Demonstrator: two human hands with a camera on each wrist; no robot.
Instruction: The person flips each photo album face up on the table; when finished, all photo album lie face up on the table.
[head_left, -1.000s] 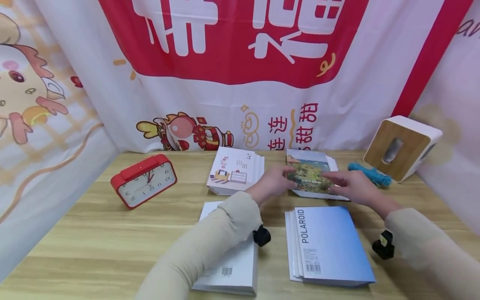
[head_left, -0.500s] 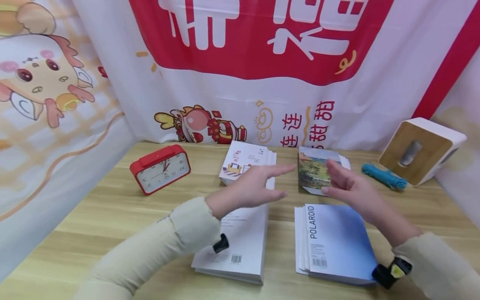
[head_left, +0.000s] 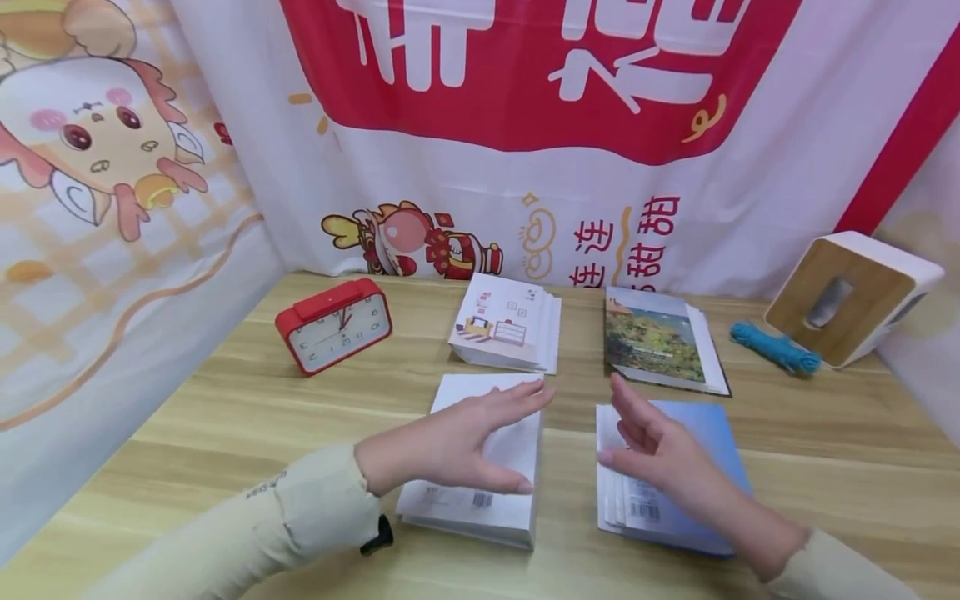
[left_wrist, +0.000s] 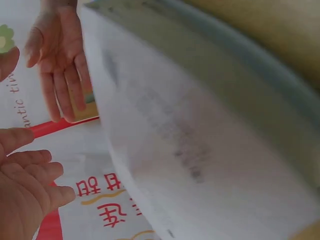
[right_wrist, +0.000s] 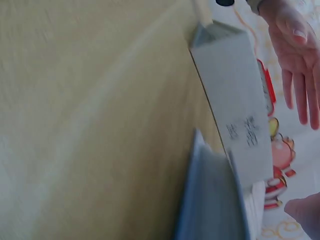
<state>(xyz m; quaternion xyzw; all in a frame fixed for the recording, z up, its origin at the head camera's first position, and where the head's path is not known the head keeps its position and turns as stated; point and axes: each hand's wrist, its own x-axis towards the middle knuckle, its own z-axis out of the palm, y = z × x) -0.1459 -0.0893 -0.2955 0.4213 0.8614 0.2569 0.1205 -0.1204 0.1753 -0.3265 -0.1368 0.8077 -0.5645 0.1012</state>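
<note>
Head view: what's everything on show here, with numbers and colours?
Alarm clock: 1, red, back left
Furniture-picture stack: 1, mostly white, back middle
Foliage-picture stack: 1, mostly green cover, right of that
Plain stack: 1, white, front middle
Blue-cover stack: 1, blue and white, front right
Cord bundle: 1, bright blue, back right
Slotted box: 1, white with wooden-looking front, far right
Table: 1, pale wood, underneath
Printed cloth: count unclear, mostly white and red, behind table
Wrist device: 1, black, left of plain stack
Sleeves: 2, cream, lower edge
Left hand: 1, bare, above plain stack
Right hand: 1, bare, above blue-cover stack
</note>
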